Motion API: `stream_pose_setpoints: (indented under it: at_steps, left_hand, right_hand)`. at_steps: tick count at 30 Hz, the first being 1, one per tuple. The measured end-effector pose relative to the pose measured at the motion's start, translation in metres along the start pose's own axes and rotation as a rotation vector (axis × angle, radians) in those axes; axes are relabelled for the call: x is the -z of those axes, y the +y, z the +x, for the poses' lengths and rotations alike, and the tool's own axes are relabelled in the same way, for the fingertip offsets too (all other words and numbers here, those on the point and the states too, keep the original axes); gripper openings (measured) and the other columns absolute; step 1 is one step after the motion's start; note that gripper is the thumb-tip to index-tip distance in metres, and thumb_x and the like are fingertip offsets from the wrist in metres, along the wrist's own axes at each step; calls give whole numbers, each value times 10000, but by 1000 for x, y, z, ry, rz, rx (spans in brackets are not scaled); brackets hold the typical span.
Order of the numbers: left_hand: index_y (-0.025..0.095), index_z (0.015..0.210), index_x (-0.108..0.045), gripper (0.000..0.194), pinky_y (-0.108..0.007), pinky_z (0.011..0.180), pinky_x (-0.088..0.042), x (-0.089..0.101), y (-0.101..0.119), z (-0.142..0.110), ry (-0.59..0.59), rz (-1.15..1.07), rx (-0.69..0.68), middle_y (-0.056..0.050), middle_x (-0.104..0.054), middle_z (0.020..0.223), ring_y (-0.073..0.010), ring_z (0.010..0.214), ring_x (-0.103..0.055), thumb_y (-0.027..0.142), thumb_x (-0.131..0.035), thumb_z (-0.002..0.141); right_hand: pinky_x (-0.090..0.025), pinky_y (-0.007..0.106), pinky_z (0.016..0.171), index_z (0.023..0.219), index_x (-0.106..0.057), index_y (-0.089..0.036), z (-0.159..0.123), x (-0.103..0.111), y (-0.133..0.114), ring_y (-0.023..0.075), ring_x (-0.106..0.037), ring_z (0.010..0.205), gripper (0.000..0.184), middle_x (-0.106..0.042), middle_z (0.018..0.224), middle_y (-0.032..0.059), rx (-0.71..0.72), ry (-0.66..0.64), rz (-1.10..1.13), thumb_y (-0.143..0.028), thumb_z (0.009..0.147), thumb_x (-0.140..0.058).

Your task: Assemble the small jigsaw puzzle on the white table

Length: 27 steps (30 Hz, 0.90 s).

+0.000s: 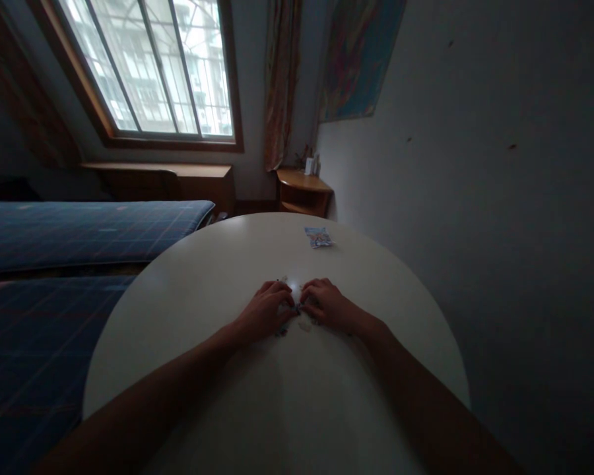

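My left hand [267,310] and my right hand [327,305] rest close together in the middle of a round white table [202,297], fingers curled and pinched towards each other. Between and under the fingertips lie some small dark and pale pieces [297,315]; they are too small and dim to name. A small colourful printed card or packet [319,237] lies flat on the table beyond my right hand, apart from both hands.
A bed with a blue checked cover [79,231] runs along the left of the table. A grey wall [475,198] stands close on the right. A wooden corner shelf [304,190] and a barred window [158,66] are at the back.
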State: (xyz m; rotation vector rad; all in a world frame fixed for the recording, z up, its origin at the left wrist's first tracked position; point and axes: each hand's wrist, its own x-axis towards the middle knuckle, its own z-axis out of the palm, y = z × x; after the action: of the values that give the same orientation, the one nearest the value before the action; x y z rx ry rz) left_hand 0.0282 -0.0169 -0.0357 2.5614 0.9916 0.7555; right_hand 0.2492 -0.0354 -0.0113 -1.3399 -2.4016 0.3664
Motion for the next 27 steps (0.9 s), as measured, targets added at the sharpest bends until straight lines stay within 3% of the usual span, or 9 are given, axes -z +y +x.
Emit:
stream_pose_setpoints:
  at_steps: [7,12,14,16,18,20,23,25,27]
  left_hand:
    - [203,918,-660,71,-382,986,-451,-1,5,3,-17,-29,-2,-37,-680,971,-242,1083,-565,230,-690,859]
    - [212,1034,-652,182,-428,1009,-452,14,-1,0,4,-11,28,-68,-683,1056,-278,1157,-557,247,-673,857]
    - [235,1183,-616,420,-464,1098,-387,25,-8,-5,-22,-5,2,-84,-615,1281,-308,1306,-457,353,-747,801]
    - [262,1388,-486,794,-539,1143,-320,35,-16,-10,-182,15,-12,-107,-382,1541,-374,1445,-266,535,-798,711]
    - [293,1460,-405,928,-581,1149,-289,39,-23,-14,-296,37,22,-107,-256,1608,-402,1471,-195,635,-779,682]
    - [282,1474,-384,908,-559,1160,-283,37,-26,-14,-303,46,34,-110,-272,1602,-378,1465,-238,653,-736,724]
    - [217,1430,-436,769,-514,1168,-295,26,-24,-9,-194,39,16,-135,-389,1540,-337,1422,-344,588,-690,807]
    - [193,1384,-478,651,-510,1154,-319,17,-21,-3,-100,2,-2,-148,-458,1485,-328,1383,-400,503,-678,848]
    - [185,1369,-482,576,-479,1138,-349,11,-19,3,-59,-28,-16,-146,-510,1433,-300,1340,-447,424,-663,877]
  right_hand:
    - [-442,349,893,912,-667,-188,1,2,-7,231,-569,1006,115,-696,907,57,20,-7,82,-118,829,-630]
    - [-457,380,937,1054,-691,-194,-2,15,-2,233,-608,1013,194,-703,1000,85,4,-14,95,-266,888,-622]
    - [-401,437,1047,1194,-665,-207,-8,25,5,275,-560,1180,429,-646,1231,123,-31,-57,70,-420,825,-710]
    - [-313,484,1135,1413,-515,-217,-17,34,13,340,-382,1387,893,-441,1498,157,-99,-176,44,-584,653,-809]
    - [-222,505,1185,1525,-349,-209,-24,39,21,374,-176,1486,1180,-216,1618,165,-195,-307,15,-684,551,-817]
    - [-151,527,1204,1565,-238,-223,-27,35,26,382,-50,1506,1274,-102,1645,150,-262,-358,-24,-749,538,-779]
    - [-92,584,1195,1567,-231,-252,-20,17,21,397,-43,1502,1202,-103,1645,140,-257,-289,-88,-806,605,-691]
    - [-110,575,1194,1539,-318,-245,-11,2,12,364,-126,1501,955,-196,1630,135,-160,-180,-109,-784,782,-536]
    - [-178,550,1187,1494,-400,-227,0,-11,3,333,-260,1468,798,-331,1581,141,-12,-80,-104,-705,863,-504]
